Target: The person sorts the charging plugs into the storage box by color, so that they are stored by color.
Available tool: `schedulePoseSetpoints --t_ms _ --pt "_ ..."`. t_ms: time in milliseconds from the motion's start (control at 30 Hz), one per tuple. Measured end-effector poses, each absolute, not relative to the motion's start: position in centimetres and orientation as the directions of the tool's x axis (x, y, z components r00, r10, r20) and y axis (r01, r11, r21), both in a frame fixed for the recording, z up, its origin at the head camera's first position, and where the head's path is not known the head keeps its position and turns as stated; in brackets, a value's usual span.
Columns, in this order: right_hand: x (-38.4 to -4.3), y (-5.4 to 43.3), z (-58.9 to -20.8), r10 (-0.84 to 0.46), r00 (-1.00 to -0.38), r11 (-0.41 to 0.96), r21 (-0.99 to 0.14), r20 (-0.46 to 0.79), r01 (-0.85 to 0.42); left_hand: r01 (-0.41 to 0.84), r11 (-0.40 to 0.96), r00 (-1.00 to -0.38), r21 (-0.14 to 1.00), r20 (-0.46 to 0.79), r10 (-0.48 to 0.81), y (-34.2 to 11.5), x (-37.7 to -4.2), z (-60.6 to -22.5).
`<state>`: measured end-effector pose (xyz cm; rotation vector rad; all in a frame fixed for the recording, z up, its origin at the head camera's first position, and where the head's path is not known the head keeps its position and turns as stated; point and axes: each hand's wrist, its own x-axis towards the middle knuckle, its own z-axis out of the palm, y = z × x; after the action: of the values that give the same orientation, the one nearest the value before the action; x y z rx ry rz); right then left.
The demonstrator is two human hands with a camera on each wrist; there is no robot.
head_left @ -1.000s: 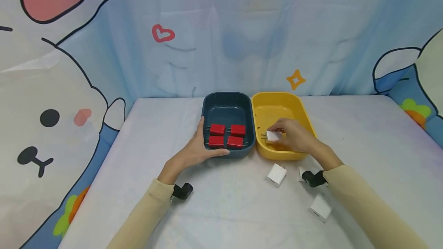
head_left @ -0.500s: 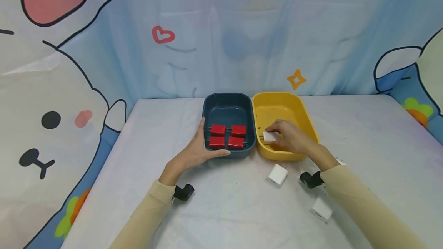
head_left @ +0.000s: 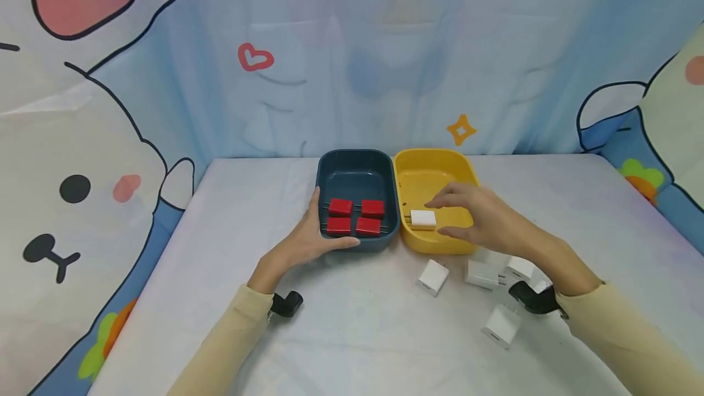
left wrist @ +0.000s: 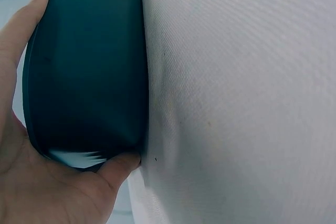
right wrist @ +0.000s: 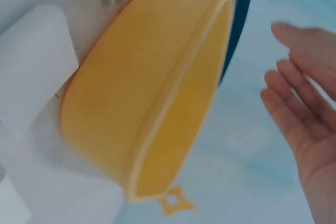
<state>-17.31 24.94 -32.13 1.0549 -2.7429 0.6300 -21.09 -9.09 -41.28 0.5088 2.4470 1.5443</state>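
My left hand (head_left: 299, 238) rests spread against the near left corner of a dark blue plastic bin (head_left: 357, 176), fingers along its side and thumb along its front. Inside that bin several red plug chargers (head_left: 338, 225) lie in two rows. Beside it stands a yellow bin (head_left: 431, 173) with one white plug charger (head_left: 423, 219) lying near its front left, prongs pointing left. Over the yellow bin's right side hovers my right hand (head_left: 486, 216), thumb and fingers parted with nothing between them. The right wrist view shows the same hand (right wrist: 310, 103) apart from the yellow bin's rim.
In front of the bins, several loose white chargers lie on the white cloth: one charger (head_left: 432, 277) near the middle, another charger (head_left: 502, 326) nearer me, others partly under the right wrist. A printed curtain (head_left: 341, 78) hangs behind the table.
My right hand has let go of the white charger, which now lies in the yellow bin, and has drawn back to the right. The left hand stays at the blue bin.
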Motion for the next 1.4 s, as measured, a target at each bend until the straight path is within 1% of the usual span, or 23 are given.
schedulePoseSetpoints --t_ms 100,233,367,500,700,767,867,1000,1200,1400 --pt "-15.7 24.3 -31.8 -0.675 -0.691 0.606 -0.341 0.259 -0.719 0.188 0.393 -0.919 0.9 0.021 0.393 -9.1 -21.1 -41.3" --pt "-14.3 23.7 -32.6 -0.744 -0.639 0.546 -0.376 0.194 -0.749 0.202 0.385 -0.917 0.901 0.035 0.398 -9.1 -21.2 -41.3" --pt "-13.8 23.6 -34.2 -0.76 -0.647 0.578 -0.392 0.062 -0.716 0.19 0.391 -0.918 0.9 0.022 0.395 -9.0 -21.1 -41.3" --pt "-13.8 23.6 -36.0 -0.755 -0.655 0.616 -0.366 -0.023 -0.698 0.178 0.393 -0.921 0.902 0.012 0.389 -9.1 -21.0 -41.4" --pt "-13.9 23.6 -37.3 -0.77 -0.638 0.61 -0.295 0.0 -0.735 0.173 0.394 -0.921 0.903 0.007 0.39 -8.9 -21.1 -41.4" --pt "-13.9 23.5 -37.5 -0.777 -0.63 0.603 -0.274 0.012 -0.749 0.153 0.412 -0.925 0.898 -0.017 0.38 -8.9 -21.0 -41.2" --pt "-14.1 23.1 -37.5 -0.779 -0.627 0.609 -0.247 -0.004 -0.754 0.131 0.436 -0.93 0.89 -0.043 0.365 -8.9 -20.9 -41.1" --pt "-14.2 22.7 -37.3 -0.765 -0.642 0.633 -0.234 -0.045 -0.738 0.119 0.461 -0.934 0.88 -0.058 0.354 -8.9 -20.8 -40.9" --pt "-14.0 22.6 -37.3 -0.75 -0.659 0.65 -0.24 -0.05 -0.721 0.093 0.465 -0.934 0.88 -0.084 0.346 -8.9 -20.7 -40.8" --pt "-13.8 22.8 -37.3 -0.757 -0.652 0.641 -0.242 -0.043 -0.728 0.098 0.464 -0.935 0.88 -0.078 0.346 -9.0 -20.7 -40.9"
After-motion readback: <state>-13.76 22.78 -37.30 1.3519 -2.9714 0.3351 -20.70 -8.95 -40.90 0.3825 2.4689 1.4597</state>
